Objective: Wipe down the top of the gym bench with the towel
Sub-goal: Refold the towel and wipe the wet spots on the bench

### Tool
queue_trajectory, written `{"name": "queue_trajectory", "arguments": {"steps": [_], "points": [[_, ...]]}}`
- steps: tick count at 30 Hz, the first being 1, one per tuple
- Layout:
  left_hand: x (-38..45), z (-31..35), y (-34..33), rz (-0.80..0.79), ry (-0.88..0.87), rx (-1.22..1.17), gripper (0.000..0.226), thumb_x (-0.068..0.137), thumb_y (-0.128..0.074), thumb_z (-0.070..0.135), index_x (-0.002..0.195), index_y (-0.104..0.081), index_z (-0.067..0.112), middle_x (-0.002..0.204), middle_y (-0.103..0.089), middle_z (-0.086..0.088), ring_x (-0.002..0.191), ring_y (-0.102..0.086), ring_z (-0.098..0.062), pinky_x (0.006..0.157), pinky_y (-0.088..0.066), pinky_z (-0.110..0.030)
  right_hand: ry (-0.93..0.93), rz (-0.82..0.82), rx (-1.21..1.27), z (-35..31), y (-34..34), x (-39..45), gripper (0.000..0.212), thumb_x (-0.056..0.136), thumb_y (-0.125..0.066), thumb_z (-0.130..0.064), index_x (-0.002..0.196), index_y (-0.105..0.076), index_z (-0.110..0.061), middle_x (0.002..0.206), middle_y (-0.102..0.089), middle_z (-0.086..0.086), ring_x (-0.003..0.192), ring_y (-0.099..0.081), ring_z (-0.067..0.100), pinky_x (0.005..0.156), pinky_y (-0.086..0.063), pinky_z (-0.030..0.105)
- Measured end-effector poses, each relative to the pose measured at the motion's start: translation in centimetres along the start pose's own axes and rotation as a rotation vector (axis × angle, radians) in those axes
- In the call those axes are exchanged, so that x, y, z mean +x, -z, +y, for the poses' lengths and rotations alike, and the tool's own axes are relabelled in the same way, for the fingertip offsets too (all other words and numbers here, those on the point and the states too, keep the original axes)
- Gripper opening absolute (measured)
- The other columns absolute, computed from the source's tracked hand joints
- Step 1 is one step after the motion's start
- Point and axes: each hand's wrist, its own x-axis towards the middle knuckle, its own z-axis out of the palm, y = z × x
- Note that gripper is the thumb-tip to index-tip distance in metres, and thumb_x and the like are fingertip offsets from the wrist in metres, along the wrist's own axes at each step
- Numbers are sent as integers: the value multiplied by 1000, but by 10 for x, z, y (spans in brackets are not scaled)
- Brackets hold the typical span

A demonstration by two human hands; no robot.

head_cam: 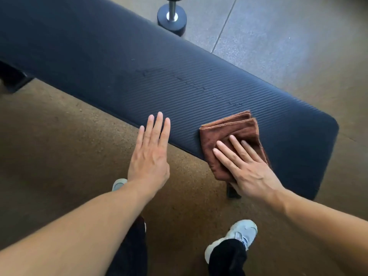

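Towel [235, 136], brown, folded, lay on near edge of bench [119, 62], partly hidden under right hand [245, 168], fingers straight, pressing flat. Left hand [149, 156] spread flat, fingertips over bench edge; contact unclear. Faint streaks mid-pad. Dumbbell [172, 18] on floor beyond, top cut off.

This is a gym, or a workout room set up like one. A long padded bench [123, 62] with a dark, ribbed top runs across the view on a dark frame. Beyond it a dumbbell [172, 16] with black round heads and a shiny metal handle stands on the floor [278, 36], which is laid in large speckled rubber tiles with straight seams between them. The person standing at the bench wears pale trainers [239, 236].
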Motion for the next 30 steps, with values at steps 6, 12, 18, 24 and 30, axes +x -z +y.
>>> {"name": "queue_trajectory", "arguments": {"steps": [6, 12, 18, 24, 30], "points": [[-2, -92, 30, 17, 177, -116, 117, 86, -67, 16, 157, 26, 18, 166, 31, -6, 154, 25, -23, 128, 3, -43, 128, 99, 54, -94, 63, 195, 84, 95, -56, -36, 166, -12, -23, 173, -7, -2, 160, 0, 29, 129, 1, 42], [-1, -196, 62, 74, 343, -196, 114, 91, -65, 22, 156, 29, 19, 165, 32, -6, 152, 28, -21, 127, 7, -39, 139, 43, 126, -165, 115, 339, 87, 99, -53, -42, 166, 1, -25, 174, 6, -4, 159, 15, 28, 128, 9, 45], [-6, -255, 74, 19, 426, -243, 111, 93, -64, 26, 156, 27, 17, 166, 28, -6, 153, 24, -19, 126, 7, -34, 72, 22, 158, -184, 131, 377, 88, 101, -46, -59, 165, 5, -27, 173, 12, -5, 157, 22, 25, 126, 16, 44], [2, -227, 78, 0, 371, -251, 114, 94, -64, 23, 154, 32, 20, 165, 33, -3, 152, 27, -18, 127, 5, -36, 46, 96, 169, -188, 123, 366, 82, 103, -45, -55, 166, -2, -25, 174, 4, -3, 159, 14, 27, 127, 12, 44], [20, -184, 83, -37, 310, -236, 108, 93, -60, 17, 156, 29, 21, 165, 32, 0, 152, 28, -16, 126, 9, -35, 50, 180, 183, -168, 101, 327, 75, 103, -46, -54, 165, -16, -23, 173, -12, -1, 160, -3, 29, 130, -5, 48]]}}
